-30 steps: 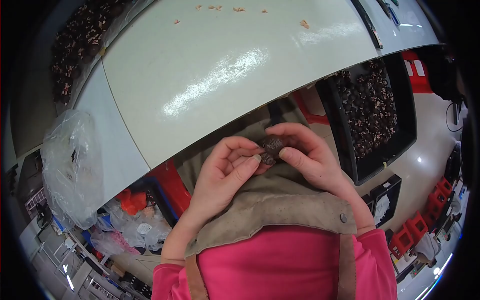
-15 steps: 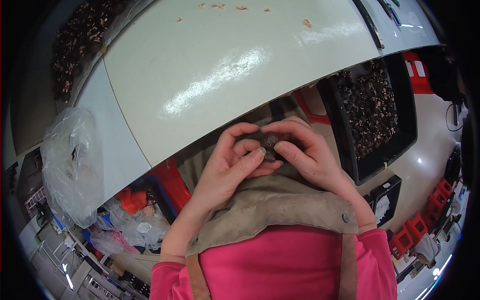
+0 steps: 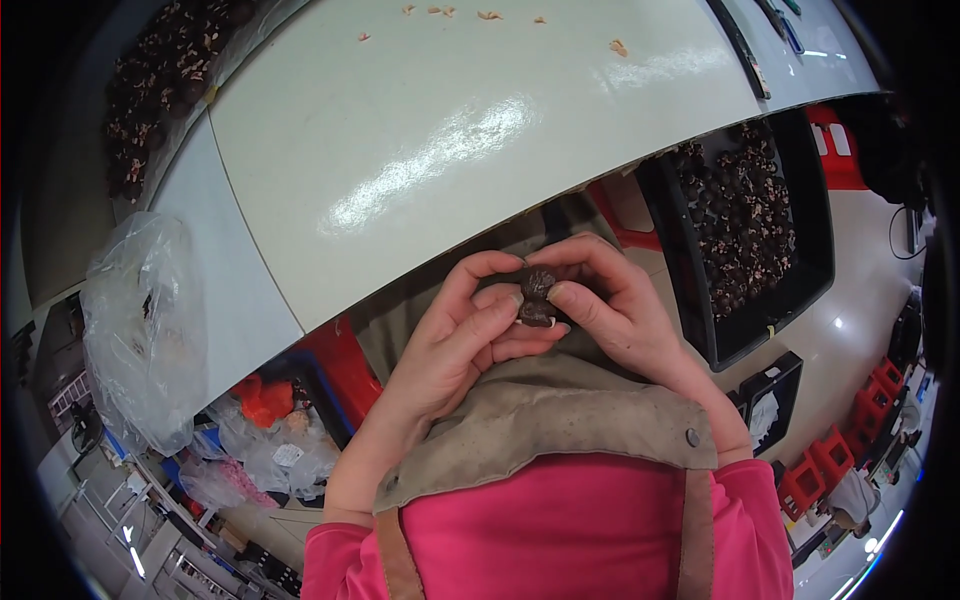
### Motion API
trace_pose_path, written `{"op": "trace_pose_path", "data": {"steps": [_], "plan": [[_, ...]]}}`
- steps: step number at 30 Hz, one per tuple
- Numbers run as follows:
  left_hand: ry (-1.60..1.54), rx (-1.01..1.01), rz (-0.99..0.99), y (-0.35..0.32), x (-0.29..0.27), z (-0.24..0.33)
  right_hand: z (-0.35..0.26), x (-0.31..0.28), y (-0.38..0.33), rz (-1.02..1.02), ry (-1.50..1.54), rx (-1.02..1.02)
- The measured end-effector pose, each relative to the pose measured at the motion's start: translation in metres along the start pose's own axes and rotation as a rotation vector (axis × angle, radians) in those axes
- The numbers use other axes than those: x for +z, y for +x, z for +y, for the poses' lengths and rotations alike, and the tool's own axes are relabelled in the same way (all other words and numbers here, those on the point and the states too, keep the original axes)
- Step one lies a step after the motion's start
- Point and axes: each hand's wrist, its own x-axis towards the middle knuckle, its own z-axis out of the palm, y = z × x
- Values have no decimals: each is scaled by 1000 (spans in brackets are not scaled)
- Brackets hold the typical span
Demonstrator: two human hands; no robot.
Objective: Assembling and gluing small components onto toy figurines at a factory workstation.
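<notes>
1. Your left hand (image 3: 455, 335) and right hand (image 3: 610, 305) meet over your apron (image 3: 540, 420), just short of the counter (image 3: 420, 130) edge.
2. Both are pinched on one small dark nut (image 3: 537, 296): left thumb and fingers cup it from your left, right thumb and forefinger press in from the right.
3. A pale spot shows on the nut's lower edge, next to your right thumb. It looks like the shell is starting to open, but I cannot tell how far.
4. Judgement: this piece is mid-work. It is not yet split apart, and no loose shell or kernel shows in either hand.
5. The black tray (image 3: 745, 225) just beyond your right hand is full of similar dark pieces with pale flecks.
6. A second dark heap (image 3: 160, 80) sits well off past your left hand, at the counter's far corner.
7. A few pale scraps (image 3: 490, 15) lie on the counter, well ahead of both hands.
8. A clear plastic bag (image 3: 140, 330) hangs off to the left, untouched.
</notes>
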Motion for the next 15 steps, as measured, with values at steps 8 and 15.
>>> {"op": "trace_pose_path", "data": {"steps": [8, 15], "plan": [[-5, -2, -12, 0, -4, -4, 2, 3, 0, 43, -52, -145], [-12, 14, -38, 4, 0, 0, -9, -5, 3, -4, -80, -110]]}}
